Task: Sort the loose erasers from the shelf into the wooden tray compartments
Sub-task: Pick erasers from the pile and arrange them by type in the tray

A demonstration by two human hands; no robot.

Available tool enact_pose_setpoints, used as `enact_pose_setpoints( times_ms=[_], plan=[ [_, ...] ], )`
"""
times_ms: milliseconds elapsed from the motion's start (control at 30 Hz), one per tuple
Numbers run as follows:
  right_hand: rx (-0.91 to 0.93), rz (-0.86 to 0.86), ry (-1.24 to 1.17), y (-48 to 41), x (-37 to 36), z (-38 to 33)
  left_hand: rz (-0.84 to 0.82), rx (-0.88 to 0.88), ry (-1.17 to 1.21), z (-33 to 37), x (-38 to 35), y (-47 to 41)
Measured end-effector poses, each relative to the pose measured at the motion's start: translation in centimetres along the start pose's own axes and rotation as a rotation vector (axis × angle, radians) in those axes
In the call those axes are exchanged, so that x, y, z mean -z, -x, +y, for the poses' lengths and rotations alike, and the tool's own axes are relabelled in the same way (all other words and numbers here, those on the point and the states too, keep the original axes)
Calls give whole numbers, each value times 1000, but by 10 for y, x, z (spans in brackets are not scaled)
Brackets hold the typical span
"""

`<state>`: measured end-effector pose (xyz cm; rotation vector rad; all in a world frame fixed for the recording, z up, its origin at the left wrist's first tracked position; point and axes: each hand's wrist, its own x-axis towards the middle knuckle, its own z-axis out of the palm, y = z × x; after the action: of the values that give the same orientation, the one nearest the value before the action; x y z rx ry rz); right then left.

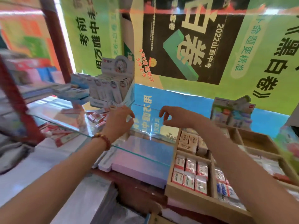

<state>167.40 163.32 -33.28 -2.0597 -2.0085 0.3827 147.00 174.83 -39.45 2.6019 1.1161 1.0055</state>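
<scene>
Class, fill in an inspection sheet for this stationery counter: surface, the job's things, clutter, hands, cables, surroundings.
Surface: clear glass shelf, reflective.
Job's things: loose red-and-white wrapped erasers lie on the shelf; wooden compartment tray at the right, several compartments already holding wrapped erasers.
Clutter: white cardboard display box on the shelf; pastel purple pad stack below it.
Hands: left hand curled over the loose erasers, grip hidden; right hand loosely curled, holding nothing.
Cables: nothing seen.
Surroundings: green-and-black printed posters behind; dark red wooden post at left.
</scene>
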Motion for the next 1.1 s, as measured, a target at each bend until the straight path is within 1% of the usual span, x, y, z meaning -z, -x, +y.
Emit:
enact_pose_setpoints(
  times_ms=[33, 100, 133, 200, 333, 400, 500, 600, 733, 833, 933, 1100],
  plan=[
    [25, -31, 4, -12, -9, -11, 60, 41, -74, -16, 4, 4],
    [70, -66, -24, -36, -28, -30, 150, 190, -145, -45, 11, 11],
    [81, -68, -38, -49, -36, -38, 151, 271, -146, -57, 14, 13],
    [88, -66, -21, -77, -51, -52, 78, 380, -143, -83, 15, 16],
    [107, -58, 66, -124, -67, -78, -65, 390, -170, -125, 15, 11],
    [113, -69, 102, -145, -72, -85, -108, 390, -173, -140, 14, 8],
    [166, -93, 214, -171, -82, -88, -141, 365, -172, -153, 15, 1],
    [178, -97, 328, -182, -93, -90, -230, 322, -185, -161, 12, -8],
    [161, 21, 316, -179, -99, -96, -237, 280, -184, -159, 15, -11],
    [157, 56, 318, -174, -103, -98, -247, 253, -190, -152, 19, -10],
    [162, 40, 316, -167, -102, -100, -289, 287, -146, -143, 19, -9],
    [128, 57, 368, -158, -102, -100, -298, 370, -108, -117, 14, -5]
  ],
)
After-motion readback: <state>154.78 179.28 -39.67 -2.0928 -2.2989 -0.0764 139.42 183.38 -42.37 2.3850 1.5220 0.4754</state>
